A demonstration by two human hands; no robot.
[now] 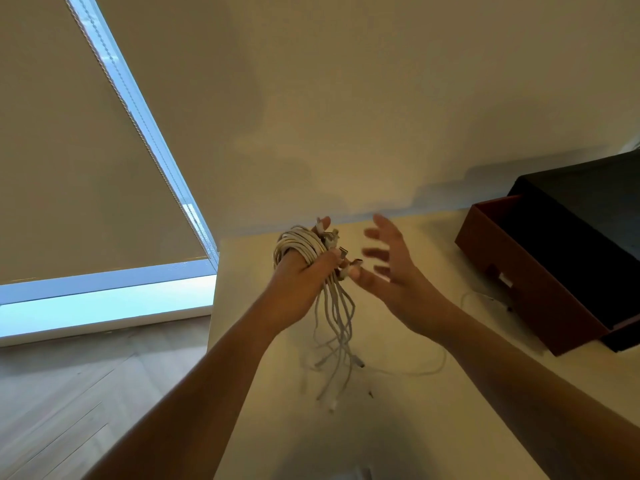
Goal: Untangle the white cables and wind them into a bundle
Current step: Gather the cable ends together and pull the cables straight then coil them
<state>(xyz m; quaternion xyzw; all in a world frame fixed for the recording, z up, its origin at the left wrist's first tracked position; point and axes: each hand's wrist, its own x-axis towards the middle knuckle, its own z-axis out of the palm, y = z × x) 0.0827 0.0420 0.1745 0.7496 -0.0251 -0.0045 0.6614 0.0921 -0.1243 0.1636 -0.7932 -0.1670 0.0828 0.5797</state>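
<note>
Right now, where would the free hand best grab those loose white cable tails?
Probably just below the left hand, where the loose white cable tails hang together before fanning out. The open right hand could close on them from the right side.

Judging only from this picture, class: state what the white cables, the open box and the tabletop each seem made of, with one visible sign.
The white cables look plastic-sheathed and matt: they coil and hang limply from the left hand. The open box is probably cardboard, reddish-brown matt outside, dark inside, with thin walls. The tabletop is cream and smooth, perhaps laminate.
</note>
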